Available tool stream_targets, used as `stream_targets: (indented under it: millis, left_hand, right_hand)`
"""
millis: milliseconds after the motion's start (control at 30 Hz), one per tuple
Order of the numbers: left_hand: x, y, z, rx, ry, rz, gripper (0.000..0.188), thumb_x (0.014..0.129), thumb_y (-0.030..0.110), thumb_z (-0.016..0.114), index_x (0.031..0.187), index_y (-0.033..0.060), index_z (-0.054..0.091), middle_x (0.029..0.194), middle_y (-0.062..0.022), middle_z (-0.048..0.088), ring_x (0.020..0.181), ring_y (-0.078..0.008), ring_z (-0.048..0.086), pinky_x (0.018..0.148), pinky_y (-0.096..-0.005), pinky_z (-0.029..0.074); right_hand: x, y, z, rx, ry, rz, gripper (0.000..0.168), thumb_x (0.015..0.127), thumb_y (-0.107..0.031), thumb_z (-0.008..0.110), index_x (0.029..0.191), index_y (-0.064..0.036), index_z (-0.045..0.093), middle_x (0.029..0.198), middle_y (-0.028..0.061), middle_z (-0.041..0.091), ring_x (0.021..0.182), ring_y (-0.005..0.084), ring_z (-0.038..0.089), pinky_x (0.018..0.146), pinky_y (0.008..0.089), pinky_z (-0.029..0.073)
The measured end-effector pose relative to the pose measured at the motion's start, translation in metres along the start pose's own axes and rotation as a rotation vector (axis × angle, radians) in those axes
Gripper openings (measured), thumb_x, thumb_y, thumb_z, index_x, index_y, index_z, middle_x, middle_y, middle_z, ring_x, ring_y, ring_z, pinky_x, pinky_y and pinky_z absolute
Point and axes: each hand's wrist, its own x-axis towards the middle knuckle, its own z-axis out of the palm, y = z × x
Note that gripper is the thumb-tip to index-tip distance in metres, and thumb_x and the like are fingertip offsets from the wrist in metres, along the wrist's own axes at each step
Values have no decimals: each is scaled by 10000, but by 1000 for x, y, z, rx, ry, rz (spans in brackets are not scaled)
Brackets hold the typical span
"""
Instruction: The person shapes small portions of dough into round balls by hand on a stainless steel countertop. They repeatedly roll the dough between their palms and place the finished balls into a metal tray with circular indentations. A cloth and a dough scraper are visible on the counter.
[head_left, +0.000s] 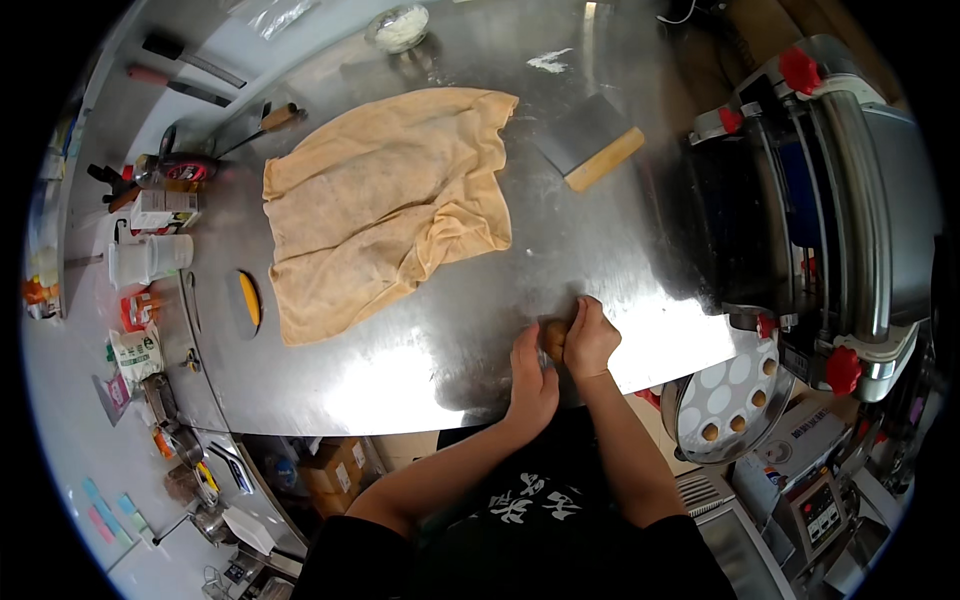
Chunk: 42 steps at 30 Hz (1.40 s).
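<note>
A small lump of brown dough (555, 341) is between my two hands at the near edge of the steel table (480, 330). My right hand (592, 337) is curled against the lump's right side, its fingers partly hidden. On the other side, my left hand (532, 382) has its fingers stretched out and its thumb apart, close beside the dough. A crumpled tan cloth (382, 210) is spread over the table's left and middle. Beyond my hands lies a dough scraper (604, 159) with a wooden handle.
To the right stands a dough sheeter (862, 217) with red knobs. Below it, a round steamer tray (724, 394) holds several dough balls on paper rounds. A yellow-handled scraper (249, 298) lies left of the cloth. A bowl of flour (400, 30) sits at the back. Plastic tubs (150, 259) line the left wall.
</note>
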Motion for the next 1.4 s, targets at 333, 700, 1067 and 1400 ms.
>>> stream_targets:
  millis: [333,700,1067,1400]
  left_hand:
    - [-10,1,-10,34,-106,73,597,835,-98,426,1409,-1,293,1418,-179,339,1298,-282,378,1090,-361,300]
    - [-27,4,-12,17,-162,96,593,823,-69,467,1392,-4,318,1383,-179,369,1288,-287,363,1086,-367,283]
    - [-30,1,-16,63,-231,102,619,812,-90,463,1400,-18,287,1358,-196,374,1274,-316,379,1078,-372,309]
    - [-12,-10,-11,136,-303,267,656,751,-112,441,1389,-1,337,1282,-227,437,1157,-373,440,1035,-416,322]
  right_hand:
    - [-8,-9,-13,56,-14,54,30,885,-96,596,900,-70,595,638,115,627,504,282,604,424,365,456]
    - [-13,-17,-26,16,-57,135,61,880,-133,614,871,-75,600,634,106,637,503,291,615,432,370,473]
    - [-34,-16,-28,54,-55,283,85,900,-150,585,895,-64,589,681,130,644,547,307,621,487,405,479]
    - [-70,-7,-30,84,-42,438,136,923,-164,545,984,-42,549,736,165,645,601,352,626,531,443,481]
